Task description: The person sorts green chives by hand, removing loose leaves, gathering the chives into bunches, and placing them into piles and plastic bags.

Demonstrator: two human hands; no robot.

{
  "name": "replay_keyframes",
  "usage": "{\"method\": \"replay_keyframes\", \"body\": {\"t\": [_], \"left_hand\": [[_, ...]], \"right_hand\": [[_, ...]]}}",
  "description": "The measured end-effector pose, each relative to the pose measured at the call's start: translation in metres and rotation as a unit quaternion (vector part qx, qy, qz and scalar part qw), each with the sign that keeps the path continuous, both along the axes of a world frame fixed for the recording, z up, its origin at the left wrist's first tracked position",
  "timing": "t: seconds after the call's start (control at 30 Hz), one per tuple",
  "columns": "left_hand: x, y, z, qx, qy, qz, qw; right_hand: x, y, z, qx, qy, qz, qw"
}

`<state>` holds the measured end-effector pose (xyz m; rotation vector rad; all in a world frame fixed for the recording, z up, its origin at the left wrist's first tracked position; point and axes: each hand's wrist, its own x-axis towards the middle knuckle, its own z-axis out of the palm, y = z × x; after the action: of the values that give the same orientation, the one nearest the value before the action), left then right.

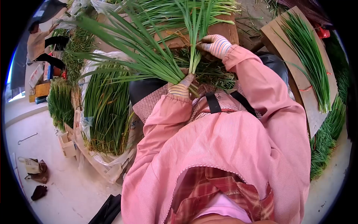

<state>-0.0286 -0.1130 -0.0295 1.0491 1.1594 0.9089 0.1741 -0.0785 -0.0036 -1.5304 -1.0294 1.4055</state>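
Note:
My left hand [181, 86], in a striped glove with bare fingertips, is closed around the lower stems of a bunch of garlic chives [149, 56]. The long green leaves fan out to the upper left, and a more upright part of the bunch rises above the thumb. My right hand [216, 45], gloved the same way, has its fingers curled and pinched at the side of those upright chives [194, 44]. Exactly what lies between its fingertips is partly hidden. Yellowed, dry leaves [179, 36] hang beside the stems.
More chives [220, 11] lie on a wooden board [228, 31] ahead. On the right, a tied bundle [307, 56] rests on another board [274, 31]. A plastic-lined crate [112, 168] of chives stands left. Trimmings [216, 74] lie below my hands. Another person [39, 43] is at far left.

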Motion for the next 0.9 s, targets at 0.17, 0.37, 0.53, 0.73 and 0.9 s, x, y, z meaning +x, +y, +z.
{"method": "replay_keyframes", "body": {"t": [0.17, 0.37, 0.53, 0.73, 0.9], "left_hand": [[0.006, 0.001, 0.007, -0.121, -0.092, 0.048, 0.987], [0.012, 0.001, 0.014, -0.147, -0.169, 0.089, 0.97], [0.011, -0.002, 0.008, -0.141, -0.175, 0.092, 0.97], [0.002, -0.003, 0.016, -0.155, -0.171, 0.087, 0.969], [-0.012, 0.004, 0.009, -0.229, -0.325, 0.089, 0.913]], "right_hand": [[0.011, -0.004, 0.014, -0.006, 0.041, -0.002, 0.999], [0.013, 0.001, 0.029, 0.098, -0.319, 0.108, 0.937], [0.007, 0.017, 0.022, 0.12, -0.466, 0.157, 0.862], [0.036, 0.047, 0.006, 0.121, -0.522, -0.008, 0.844], [0.145, 0.063, 0.019, 0.201, -0.481, -0.229, 0.822]]}}
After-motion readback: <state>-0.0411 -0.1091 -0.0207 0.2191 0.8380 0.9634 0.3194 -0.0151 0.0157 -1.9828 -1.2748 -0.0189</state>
